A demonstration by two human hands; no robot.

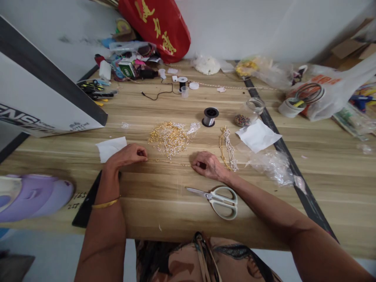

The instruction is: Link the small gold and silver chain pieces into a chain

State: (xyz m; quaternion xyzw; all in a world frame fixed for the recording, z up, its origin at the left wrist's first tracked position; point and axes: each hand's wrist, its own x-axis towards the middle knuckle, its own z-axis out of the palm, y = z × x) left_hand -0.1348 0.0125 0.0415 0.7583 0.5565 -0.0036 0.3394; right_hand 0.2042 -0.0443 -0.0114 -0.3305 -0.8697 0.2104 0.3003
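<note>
A thin gold chain (169, 162) runs between my two hands, low over the wooden table. My left hand (129, 154) pinches its left end, beside a white paper (110, 149). The right end sits in the closed fingers of my right hand (208, 164). Just beyond the chain lies a tangled pile of gold and silver chains (170, 139). Gold and silver strands (227, 149) lie to the right of my right hand. Scissors (219, 200) with pale handles rest nearer to me, blades pointing left.
A wire spool (210, 116) stands behind the pile. To the right are a jar of beads (245, 116), white paper (258, 136) and clear plastic bags (273, 164). A dark flat device (88, 205) lies under my left forearm, beside a purple object (44, 196). A large box (44, 90) stands left.
</note>
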